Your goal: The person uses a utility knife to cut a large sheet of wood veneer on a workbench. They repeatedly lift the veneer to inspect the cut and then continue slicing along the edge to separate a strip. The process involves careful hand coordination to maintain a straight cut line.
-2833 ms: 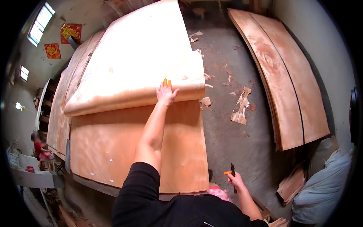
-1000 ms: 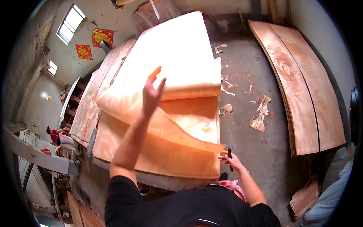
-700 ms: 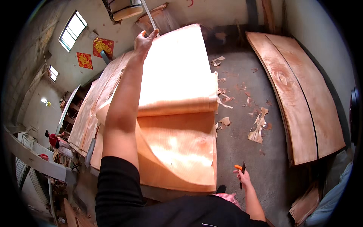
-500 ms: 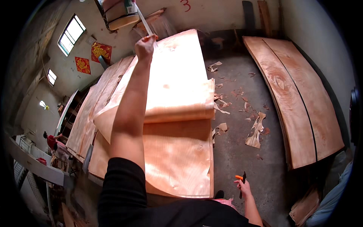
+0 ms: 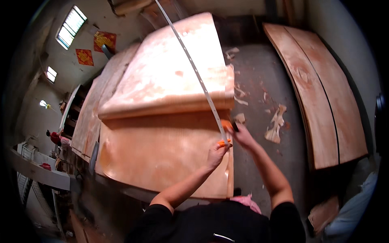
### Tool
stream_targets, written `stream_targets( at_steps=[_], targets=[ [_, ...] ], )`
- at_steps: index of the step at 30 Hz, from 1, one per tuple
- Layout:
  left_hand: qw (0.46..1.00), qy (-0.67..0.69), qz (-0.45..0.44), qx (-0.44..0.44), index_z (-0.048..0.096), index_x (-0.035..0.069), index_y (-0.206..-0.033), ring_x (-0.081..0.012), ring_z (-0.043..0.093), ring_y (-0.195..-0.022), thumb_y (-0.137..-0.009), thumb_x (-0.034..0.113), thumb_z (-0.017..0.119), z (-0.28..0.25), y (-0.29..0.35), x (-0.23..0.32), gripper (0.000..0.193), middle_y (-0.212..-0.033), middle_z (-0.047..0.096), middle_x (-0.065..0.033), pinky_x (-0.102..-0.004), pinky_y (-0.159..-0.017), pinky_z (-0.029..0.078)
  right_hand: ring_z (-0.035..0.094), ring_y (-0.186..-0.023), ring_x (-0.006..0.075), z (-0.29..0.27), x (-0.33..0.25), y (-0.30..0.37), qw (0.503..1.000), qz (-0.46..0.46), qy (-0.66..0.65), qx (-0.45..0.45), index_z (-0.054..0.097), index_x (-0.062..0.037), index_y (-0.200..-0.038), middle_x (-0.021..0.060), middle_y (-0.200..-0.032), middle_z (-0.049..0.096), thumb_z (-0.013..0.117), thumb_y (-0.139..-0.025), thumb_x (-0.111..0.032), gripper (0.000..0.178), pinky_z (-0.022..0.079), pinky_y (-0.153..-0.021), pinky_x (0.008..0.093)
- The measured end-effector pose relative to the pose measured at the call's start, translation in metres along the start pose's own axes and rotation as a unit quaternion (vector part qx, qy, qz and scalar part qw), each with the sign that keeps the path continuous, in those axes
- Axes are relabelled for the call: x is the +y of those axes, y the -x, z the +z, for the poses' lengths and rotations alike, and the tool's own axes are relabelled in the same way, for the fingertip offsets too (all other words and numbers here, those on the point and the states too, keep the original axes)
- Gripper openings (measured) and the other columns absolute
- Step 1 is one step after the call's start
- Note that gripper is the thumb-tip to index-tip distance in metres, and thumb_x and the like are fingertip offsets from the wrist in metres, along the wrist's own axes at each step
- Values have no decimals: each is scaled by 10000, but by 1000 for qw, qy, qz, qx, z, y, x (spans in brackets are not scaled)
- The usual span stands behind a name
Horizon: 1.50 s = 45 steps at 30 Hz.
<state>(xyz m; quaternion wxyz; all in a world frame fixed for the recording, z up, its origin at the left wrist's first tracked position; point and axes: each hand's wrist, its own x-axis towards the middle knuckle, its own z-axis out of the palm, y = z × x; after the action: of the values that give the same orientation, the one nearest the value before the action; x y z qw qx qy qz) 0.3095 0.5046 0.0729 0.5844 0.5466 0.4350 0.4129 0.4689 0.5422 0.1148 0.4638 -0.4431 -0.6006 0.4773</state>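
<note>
A long whitish strip of perforated tape (image 5: 190,60) slants down from the upper edge across the wood veneer sheets. My left hand (image 5: 217,154) is closed on its lower end, with orange covering on the fingers. Just right of it, my right hand (image 5: 244,137) is closed around a slim black knife-like tool (image 5: 235,126), its fingers close to the tape and partly blurred. Orange shows at those fingertips too. Both hands are over the right edge of the lower veneer sheet (image 5: 162,150). A bright upper veneer sheet (image 5: 162,73) lies folded back beyond it.
Another veneer stack (image 5: 320,97) with a dark lengthwise line stands at the right. Torn veneer scraps (image 5: 276,123) litter the grey floor (image 5: 263,162) between the stacks. More sheets (image 5: 107,81) lie at the left. Farther left, a person in red (image 5: 54,137) is visible.
My left hand has come down from the far end toward me, drawing the tape across the veneer. My right hand has risen from the lower right to meet it, still with the black tool.
</note>
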Motion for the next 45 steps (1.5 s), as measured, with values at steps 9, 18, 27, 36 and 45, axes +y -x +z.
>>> stream_targets(
  at_steps=[9,18,27,36,45],
  targets=[
    [959,-31,-242,-142,587,165,-1134,-64,500,-998,-840,200,498,-54,55,-103,309,-1072,597,5,-257,-746,401,320,-467,-1,-25,-159,-32,970,-131,-189,-79,635,-40,-932,-3,-697,560,498,-905,-298,294,225,-424,149],
    [851,238,-372,286,555,159,-1080,-152,554,-876,-766,221,532,-186,-18,-58,322,-895,558,-22,-384,-735,458,375,-422,47,-4,-161,12,955,-236,-164,73,624,-47,-816,-15,-558,516,517,-889,-302,286,271,-398,188],
    [967,150,131,-159,540,69,-1162,-166,486,-1064,-893,319,504,-19,-21,188,369,-1171,546,-92,-334,-891,343,588,-681,96,2,-141,19,966,-256,-28,18,622,-42,-891,25,-726,623,504,-909,-266,254,457,-641,240],
    [926,336,121,-122,589,46,-1057,-163,570,-765,-872,260,562,-8,0,190,284,-948,628,-74,-294,-661,463,539,-540,83,33,-139,28,937,-317,-21,147,639,-4,-798,30,-647,609,564,-853,-103,136,440,-526,218],
    [941,322,72,-72,508,79,-1197,-252,463,-1152,-800,697,300,-70,-1,139,764,-1227,513,-125,-389,-967,335,538,-614,26,-54,-59,111,934,-66,-29,351,625,-45,-893,-8,-694,594,598,-857,-227,188,406,-541,142]
  ],
)
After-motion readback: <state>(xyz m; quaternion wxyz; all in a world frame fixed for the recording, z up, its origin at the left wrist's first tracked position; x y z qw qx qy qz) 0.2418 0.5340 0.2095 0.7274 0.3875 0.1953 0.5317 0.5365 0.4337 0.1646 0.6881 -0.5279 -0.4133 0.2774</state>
